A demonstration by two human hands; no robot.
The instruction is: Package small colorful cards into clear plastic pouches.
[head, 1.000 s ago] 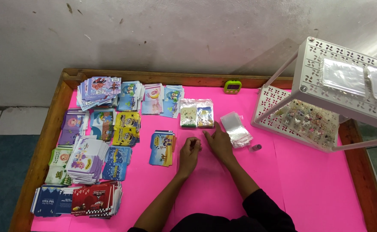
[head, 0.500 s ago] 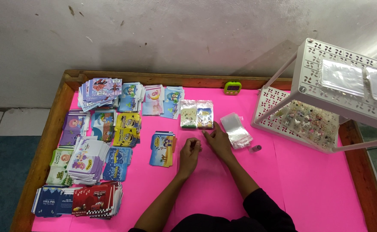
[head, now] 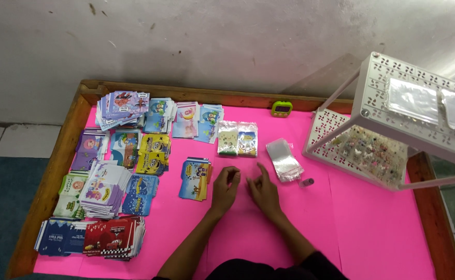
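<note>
Stacks of small colourful card packs cover the left of the pink tabletop. Two clear-wrapped packets lie mid-far, clear sleeves to their right, and a blue-yellow pack left of centre.

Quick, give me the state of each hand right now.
Left hand: fingers curled, resting on the pink table; whether it holds anything cannot be told.
Right hand: fingers loosely spread, nothing visibly held.

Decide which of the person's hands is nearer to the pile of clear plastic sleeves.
Right. The right hand lies just below-left of the clear plastic sleeves; the left hand is farther left, beside the blue card stack.
</note>
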